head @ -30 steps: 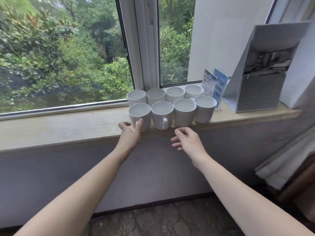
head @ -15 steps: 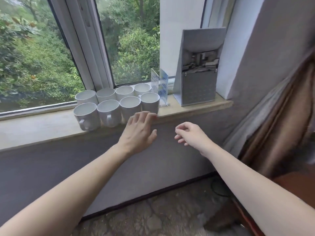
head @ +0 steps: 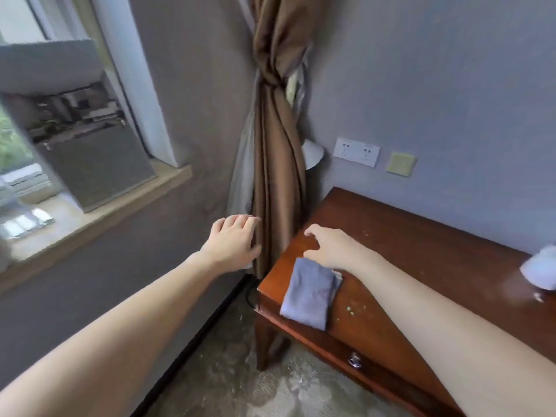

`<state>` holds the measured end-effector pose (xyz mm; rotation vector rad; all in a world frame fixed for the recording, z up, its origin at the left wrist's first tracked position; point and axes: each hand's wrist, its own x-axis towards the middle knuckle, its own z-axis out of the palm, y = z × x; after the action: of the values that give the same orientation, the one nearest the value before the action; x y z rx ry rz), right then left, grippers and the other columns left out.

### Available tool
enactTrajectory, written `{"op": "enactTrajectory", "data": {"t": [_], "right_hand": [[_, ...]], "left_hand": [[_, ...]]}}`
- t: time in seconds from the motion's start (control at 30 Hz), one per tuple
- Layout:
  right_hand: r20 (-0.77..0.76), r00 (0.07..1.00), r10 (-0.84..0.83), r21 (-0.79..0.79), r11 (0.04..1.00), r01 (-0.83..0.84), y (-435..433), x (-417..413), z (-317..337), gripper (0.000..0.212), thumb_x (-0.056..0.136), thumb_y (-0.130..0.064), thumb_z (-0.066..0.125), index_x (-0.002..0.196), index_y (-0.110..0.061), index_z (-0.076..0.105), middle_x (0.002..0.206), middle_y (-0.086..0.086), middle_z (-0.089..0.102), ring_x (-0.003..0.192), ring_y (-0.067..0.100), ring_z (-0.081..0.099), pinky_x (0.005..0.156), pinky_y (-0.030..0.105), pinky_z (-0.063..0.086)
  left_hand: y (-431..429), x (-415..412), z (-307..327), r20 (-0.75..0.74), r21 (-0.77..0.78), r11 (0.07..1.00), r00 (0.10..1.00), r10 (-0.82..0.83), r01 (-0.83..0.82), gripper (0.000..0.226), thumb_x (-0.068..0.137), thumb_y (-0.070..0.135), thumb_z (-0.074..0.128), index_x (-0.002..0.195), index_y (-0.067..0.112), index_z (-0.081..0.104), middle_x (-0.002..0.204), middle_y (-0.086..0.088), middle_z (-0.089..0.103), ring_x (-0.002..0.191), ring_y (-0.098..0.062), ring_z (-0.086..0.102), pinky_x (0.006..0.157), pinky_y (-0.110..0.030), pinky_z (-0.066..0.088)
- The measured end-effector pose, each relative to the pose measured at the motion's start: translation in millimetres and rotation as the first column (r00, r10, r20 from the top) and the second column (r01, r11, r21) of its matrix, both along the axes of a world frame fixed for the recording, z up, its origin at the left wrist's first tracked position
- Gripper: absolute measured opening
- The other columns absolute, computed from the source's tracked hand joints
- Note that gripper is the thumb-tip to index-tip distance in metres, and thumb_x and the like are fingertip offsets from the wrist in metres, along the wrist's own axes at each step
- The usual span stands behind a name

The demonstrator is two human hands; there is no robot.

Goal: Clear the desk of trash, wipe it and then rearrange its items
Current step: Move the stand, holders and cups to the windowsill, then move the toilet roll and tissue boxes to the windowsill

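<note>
L hand (head: 233, 242), fingers loosely spread & holding nothing, hangs off the desk's (head: 421, 251) left edge, in front of the tied curtain (head: 276, 176). R hand (head: 334, 248), relaxed & holding nothing, hovers over the desk's left end, just past the grey cloth (head: 310, 293). The cloth lies folded at the front-left corner, reaching the front edge. Bare wood w/ crumbs (head: 350, 308) to its right; blurred white obj (head: 541, 269) at far right.

Desk (head: 421, 251): reddish-brown wood, varnished to a gloss that carries pale reflections; small light specks dot the top.
Cloth (head: 310, 291): soft grey-blue fabric, matt, lying folded.
Curtain (head: 276, 164): brown woven cloth with a faint satin sheen along its folds.
Drawer knob (head: 355, 360): bright, shiny metal.
Socket plate (head: 357, 152): smooth white plastic.
Windowsill (head: 120, 203): pale, smooth, stone-like slab.
Wall (head: 436, 85): matt grey finish.
Carpet (head: 240, 380): rough, mottled grey pile.
</note>
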<state>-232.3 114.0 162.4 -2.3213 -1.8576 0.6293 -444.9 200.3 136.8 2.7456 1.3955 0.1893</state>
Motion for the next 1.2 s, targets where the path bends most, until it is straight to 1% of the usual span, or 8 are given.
{"op": "enactTrajectory", "data": {"t": [0.1, 0.23, 0.3, 0.47, 0.67, 0.83, 0.97, 1.2], "right_hand": [[0.024, 0.979, -0.204, -0.042, 0.978, 0.205, -43.9, 49.4, -4.9, 0.053, 0.093, -0.041, 0.058, 0.141, -0.028, 0.041, 0.141, 0.007, 0.053, 0.126, 0.031, 0.051, 0.104, 0.044, 0.044], [0.031, 0.892, -0.451, -0.079, 0.888, 0.452, -95.6, 96.3, -4.9, 0.053, 0.095, -0.037, 0.057, 0.144, -0.027, 0.038, 0.142, 0.005, 0.051, 0.127, 0.029, 0.051, 0.105, 0.044, 0.043], [0.015, 0.838, -0.546, -0.072, 0.835, 0.545, -114.3, 114.8, -4.2, 0.052, 0.096, -0.037, 0.056, 0.144, -0.026, 0.038, 0.141, 0.005, 0.052, 0.127, 0.028, 0.050, 0.106, 0.045, 0.042], [-0.049, 0.681, -0.731, -0.052, 0.683, 0.729, -150.1, 135.9, 0.1, 0.051, 0.096, -0.037, 0.057, 0.143, -0.026, 0.039, 0.145, 0.004, 0.048, 0.131, 0.028, 0.047, 0.109, 0.047, 0.040], [-0.107, 0.481, -0.870, -0.036, 0.487, 0.873, -184.2, 142.2, 0.7, 0.052, 0.095, -0.037, 0.057, 0.142, -0.026, 0.040, 0.143, 0.004, 0.048, 0.130, 0.026, 0.047, 0.108, 0.043, 0.040], [-0.153, 0.365, -0.918, -0.057, 0.377, 0.924, -199.9, 146.5, -3.0, 0.054, 0.094, -0.037, 0.059, 0.143, -0.024, 0.039, 0.142, 0.005, 0.048, 0.127, 0.024, 0.050, 0.103, 0.036, 0.042], [-0.159, 0.319, -0.934, -0.036, 0.328, 0.944, -206.5, 161.3, -4.9, 0.053, 0.094, -0.037, 0.060, 0.141, -0.025, 0.040, 0.142, 0.004, 0.049, 0.125, 0.024, 0.051, 0.103, 0.037, 0.043], [-0.181, 0.301, -0.936, -0.071, 0.318, 0.946, -212.2, 224.2, -14.8, 0.055, 0.094, -0.036, 0.060, 0.143, -0.024, 0.037, 0.142, 0.004, 0.048, 0.125, 0.024, 0.051, 0.101, 0.036, 0.042]], "left_hand": [[1.1, 63.9, -4.5, -0.030, -0.021, 0.983, 0.982, -0.185, 0.185, 0.063, 0.092, 0.044, 0.052, 0.149, 0.026, 0.031, 0.151, 0.002, 0.036, 0.143, -0.024, 0.028, 0.116, -0.044, 0.020], [-4.4, 148.9, -3.2, -0.032, -0.031, 0.921, 0.920, -0.390, 0.389, 0.063, 0.093, 0.045, 0.051, 0.150, 0.028, 0.029, 0.151, 0.002, 0.036, 0.143, -0.025, 0.027, 0.117, -0.047, 0.019], [-13.3, 186.5, 0.9, -0.022, -0.020, 0.871, 0.870, -0.492, 0.491, 0.061, 0.094, 0.045, 0.050, 0.149, 0.029, 0.029, 0.150, 0.002, 0.036, 0.142, -0.025, 0.027, 0.118, -0.046, 0.018], [-24.3, 254.9, 13.0, -0.054, -0.025, 0.693, 0.691, -0.720, 0.720, 0.060, 0.096, 0.046, 0.046, 0.150, 0.028, 0.027, 0.151, 0.000, 0.033, 0.143, -0.025, 0.025, 0.118, -0.048, 0.013], [-33.9, 310.6, 18.3, -0.035, -0.088, 0.582, 0.581, -0.813, 0.808, 0.061, 0.096, 0.047, 0.046, 0.150, 0.028, 0.025, 0.149, -0.003, 0.035, 0.141, -0.027, 0.026, 0.117, -0.047, 0.015], [-50.1, 338.4, 13.5, -0.020, -0.117, 0.483, 0.484, -0.875, 0.868, 0.062, 0.095, 0.048, 0.046, 0.150, 0.029, 0.023, 0.148, -0.002, 0.035, 0.141, -0.027, 0.027, 0.118, -0.047, 0.014], [-58.4, 366.6, 13.0, 0.018, -0.149, 0.467, 0.474, -0.880, 0.872, 0.063, 0.095, 0.048, 0.046, 0.150, 0.028, 0.023, 0.149, -0.003, 0.034, 0.140, -0.028, 0.028, 0.117, -0.047, 0.016], [-68.7, 425.3, -0.2, 0.048, -0.219, 0.483, 0.504, -0.862, 0.848, 0.067, 0.094, 0.048, 0.049, 0.150, 0.027, 0.020, 0.148, -0.004, 0.035, 0.138, -0.028, 0.031, 0.115, -0.047, 0.018]]}}
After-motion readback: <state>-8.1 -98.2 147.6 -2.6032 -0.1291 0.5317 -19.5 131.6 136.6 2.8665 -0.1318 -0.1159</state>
